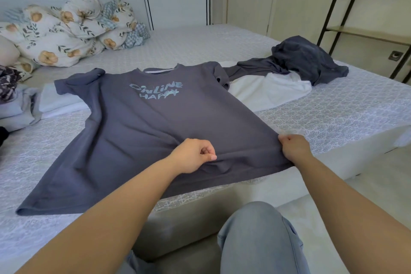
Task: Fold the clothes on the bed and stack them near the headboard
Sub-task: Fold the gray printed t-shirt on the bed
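Right now a grey T-shirt lies spread flat, print side up, across the middle of the bed; soft matte knit, pale blue lettering on the chest, collar pointing to 12 o'clock, hem toward 6. Left hand is curled into a loose fist, thumb and fingers pinching a bunched ridge of fabric near the hem's middle. Right hand is curled tight too, gripping the hem corner at about 4 o'clock of the shirt, cloth pulled taut between the two hands with creases fanning out.

Bed cover is pale, quilted, with a small repeating floral pattern. At 2 o'clock of the shirt sits a crumpled dark grey garment partly over a white garment, just beside the sleeve. At 10 o'clock a puffy floral duvet is heaped against the panelled headboard. At 9 o'clock, light blue folded cloth.
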